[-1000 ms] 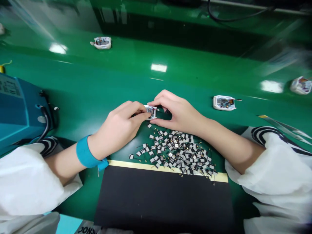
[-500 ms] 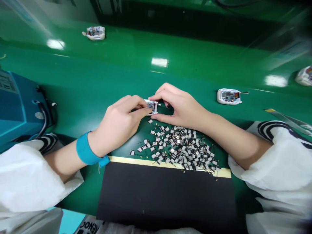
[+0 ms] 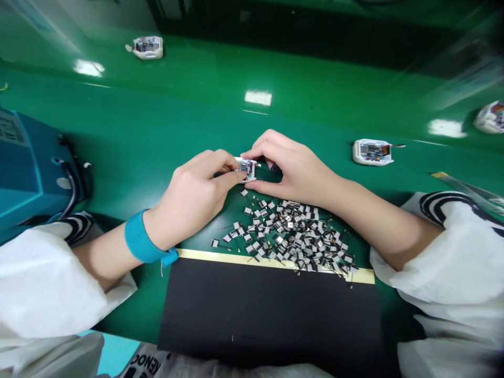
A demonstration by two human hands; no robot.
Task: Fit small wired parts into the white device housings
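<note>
Open white housing [image 3: 250,169], one, circuit board exposed, a short lead at its right end, at the centre of the frame between our two hands. Bottom centre: one black sheet [image 3: 271,310], flat on the green tabletop [image 3: 118,163], a pale yellow strip [image 3: 220,257] along its far edge. Lower left and lower right: our white sleeves [image 3: 47,283], dark-striped at the openings. Right of centre, beyond the sheet: one heap of small grey-and-black parts [image 3: 303,239] with thin leads, overlapping too closely for us to count, some lying on the strip. Our left hand [image 3: 200,186], teal band [image 3: 139,239] at the wrist: thumb and fingertips pinching the left end of the housing, thumb over the board; whether they also grip a small part, we cannot tell. Our right hand [image 3: 297,165]: curved, forefinger on the far edge of the housing and thumb on the near edge, clasping its right end. Left edge: one blue box [image 3: 23,168], with a black cable [image 3: 73,184]. Right, past our forearm: a second housing [image 3: 372,153], open, board showing. Right edge: a third housing [image 3: 490,116], cut by the frame. Upper left: a fourth housing [image 3: 149,47], likewise open.
</note>
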